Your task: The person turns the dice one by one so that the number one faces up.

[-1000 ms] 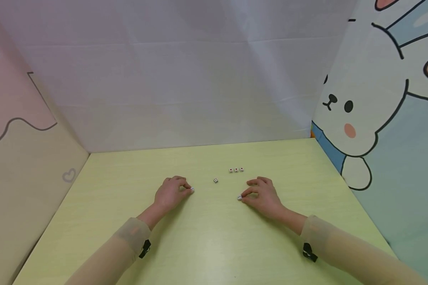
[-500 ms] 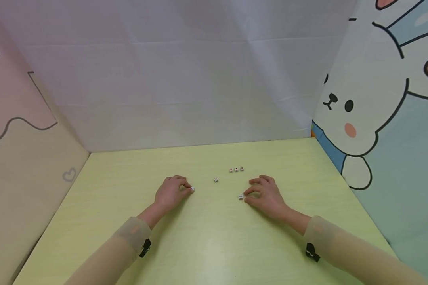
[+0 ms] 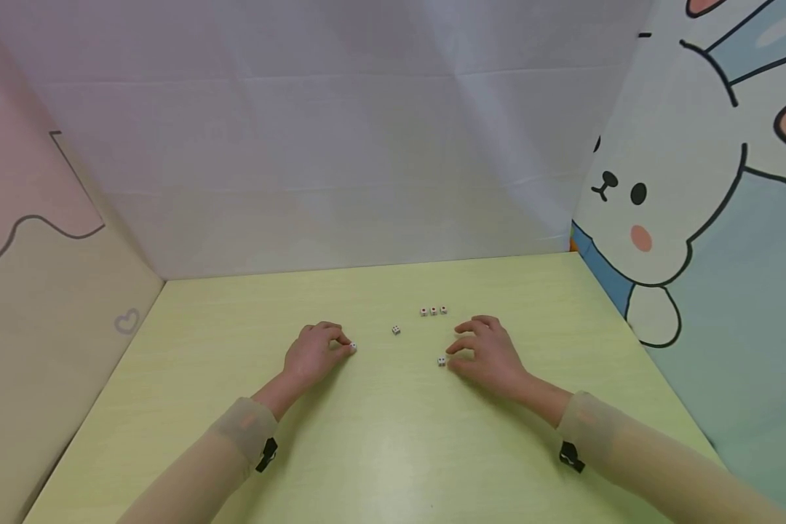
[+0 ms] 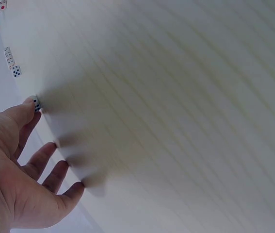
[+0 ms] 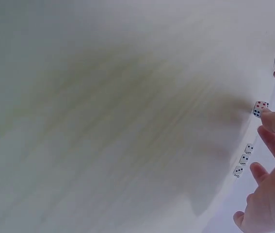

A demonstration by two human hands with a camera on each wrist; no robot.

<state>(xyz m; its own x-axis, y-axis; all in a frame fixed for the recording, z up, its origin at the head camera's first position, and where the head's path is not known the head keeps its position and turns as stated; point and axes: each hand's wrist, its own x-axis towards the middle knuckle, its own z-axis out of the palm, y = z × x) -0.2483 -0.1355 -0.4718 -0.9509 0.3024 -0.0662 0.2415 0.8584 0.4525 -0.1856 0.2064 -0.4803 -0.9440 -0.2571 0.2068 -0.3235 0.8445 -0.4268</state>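
My left hand (image 3: 314, 354) pinches a small white die (image 4: 36, 103) between thumb and index finger at the table surface, its other fingertips resting on the table in the left wrist view. To the right, another die (image 3: 442, 361) sits on the table just left of my right hand (image 3: 489, 358). The right thumb tip is right at that die, overlapping it in the right wrist view, while the index and other fingers are spread away from it. Between the hands and farther back lies a single die (image 3: 396, 330). Behind it to the right, three dice (image 3: 434, 311) stand in a row.
Everything lies on a pale yellow-green table (image 3: 367, 451). A white cloth wall (image 3: 340, 167) closes off the far edge. At the right stands a panel with a cartoon rabbit (image 3: 668, 182), and a pink and beige panel (image 3: 52, 291) stands at the left.
The right fingers have loosened from the die and drawn slightly right, with the index finger lifting away from the thumb. The left hand keeps its pinch in the same place.
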